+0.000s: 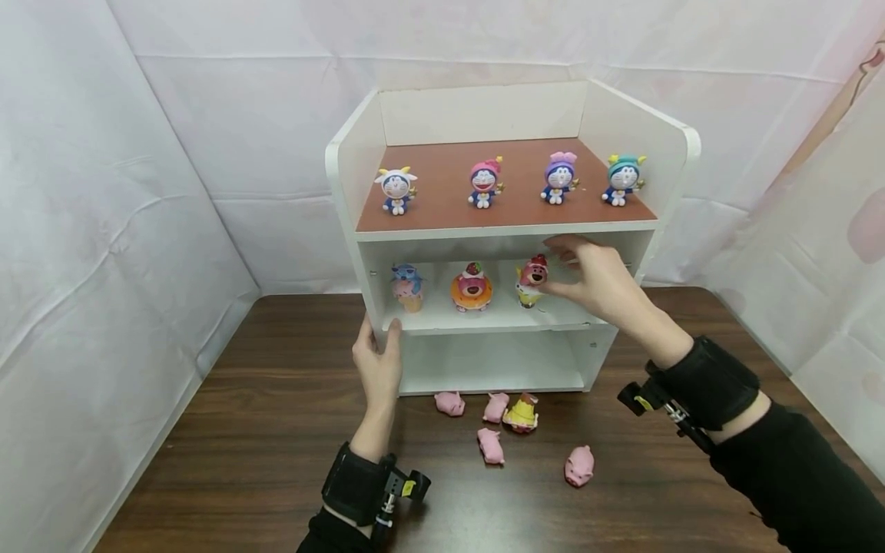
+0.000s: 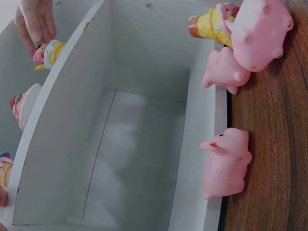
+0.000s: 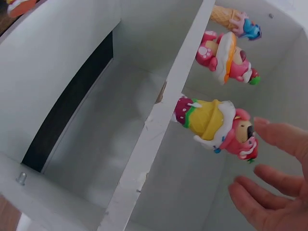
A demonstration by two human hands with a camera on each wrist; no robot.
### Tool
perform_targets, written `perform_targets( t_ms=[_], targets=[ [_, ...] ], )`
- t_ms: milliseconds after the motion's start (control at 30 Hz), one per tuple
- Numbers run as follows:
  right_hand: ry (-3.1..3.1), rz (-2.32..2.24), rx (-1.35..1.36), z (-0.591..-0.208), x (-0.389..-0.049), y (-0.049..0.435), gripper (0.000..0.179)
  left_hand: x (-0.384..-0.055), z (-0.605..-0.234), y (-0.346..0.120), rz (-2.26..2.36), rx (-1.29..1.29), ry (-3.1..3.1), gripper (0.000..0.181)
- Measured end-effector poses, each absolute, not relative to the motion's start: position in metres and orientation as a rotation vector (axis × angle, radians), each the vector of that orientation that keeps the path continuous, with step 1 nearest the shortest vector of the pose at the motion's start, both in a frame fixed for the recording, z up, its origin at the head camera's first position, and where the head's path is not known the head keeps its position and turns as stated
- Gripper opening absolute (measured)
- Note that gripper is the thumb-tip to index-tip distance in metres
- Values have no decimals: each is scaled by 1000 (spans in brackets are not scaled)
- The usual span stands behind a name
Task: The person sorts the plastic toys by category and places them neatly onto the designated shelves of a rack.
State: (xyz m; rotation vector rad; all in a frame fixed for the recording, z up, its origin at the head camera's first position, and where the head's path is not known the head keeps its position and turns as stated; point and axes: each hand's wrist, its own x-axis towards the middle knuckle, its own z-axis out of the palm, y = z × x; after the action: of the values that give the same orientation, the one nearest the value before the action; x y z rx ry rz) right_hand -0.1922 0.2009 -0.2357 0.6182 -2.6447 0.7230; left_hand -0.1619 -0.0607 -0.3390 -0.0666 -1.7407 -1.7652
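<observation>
left hand (image 1: pixel 380 365): fingers clamped on shelf (image 1: pixel 505 230) at eight o'clock, some hidden | right hand (image 1: pixel 600 278): fingers apart, three o'clock of bear figurine (image 1: pixel 531 280); contact we cannot tell

We find the head view bright and even, the wrist views dimmer, greyer, softly shaded inside the shelf unit's (image 1: pixel 491 361) corners.

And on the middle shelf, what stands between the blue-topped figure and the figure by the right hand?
In the head view, a pink figure with an orange ring stands between them.
</observation>
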Motion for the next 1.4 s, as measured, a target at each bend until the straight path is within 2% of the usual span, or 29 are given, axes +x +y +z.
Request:
perform_targets(
  t_ms=[333,667,833,1067,1167,1400],
  targets=[
    [-2305,652,742,-255,-153,210,45,-162,-340,-61,-1768,-77,-1733,41],
    [-2264,571,963,-289,-127,210,42,-163,-341,-62,-1778,-95,-1731,41],
    [-2339,517,1029,-313,-122,203,34,-163,-341,-62,-1787,-89,-1721,41],
    [-2379,398,1154,-343,-122,193,32,-163,-342,-63,-1800,-72,-1728,41],
    [-2413,342,1182,-352,-123,190,39,-163,-343,-63,-1809,-76,-1729,42],
    [-2500,151,1233,-370,-125,181,44,-164,-342,-63,-1808,-85,-1720,42]
  ],
)
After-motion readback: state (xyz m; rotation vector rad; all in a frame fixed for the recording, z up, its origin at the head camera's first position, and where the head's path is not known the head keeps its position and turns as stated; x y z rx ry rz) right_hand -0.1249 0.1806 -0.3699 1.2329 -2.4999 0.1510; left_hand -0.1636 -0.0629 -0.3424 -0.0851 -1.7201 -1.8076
